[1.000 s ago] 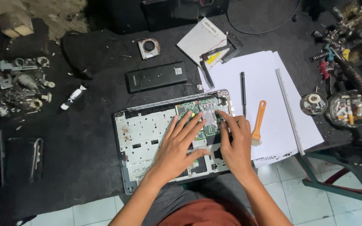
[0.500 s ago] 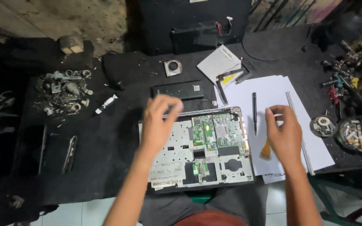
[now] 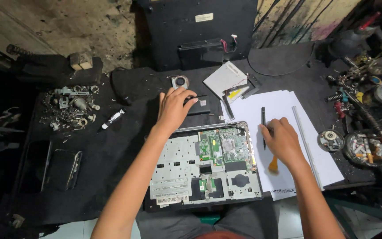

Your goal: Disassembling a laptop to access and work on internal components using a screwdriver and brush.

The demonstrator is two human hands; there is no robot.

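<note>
Left hand [image 3: 174, 108] spread flat on black battery pack [image 3: 200, 105]; right hand [image 3: 281, 140] curled over orange tool [image 3: 273, 165], beside opened laptop [image 3: 204, 161].

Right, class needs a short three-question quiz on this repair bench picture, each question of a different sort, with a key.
1. True or false: the left hand rests on the black battery behind the opened laptop.
2. What lies under the right hand? A) white paper B) a towel C) a metal tray
3. Name the colour of the tool sticking out below the right hand.

Key: 1 true; 2 A; 3 orange.
</note>
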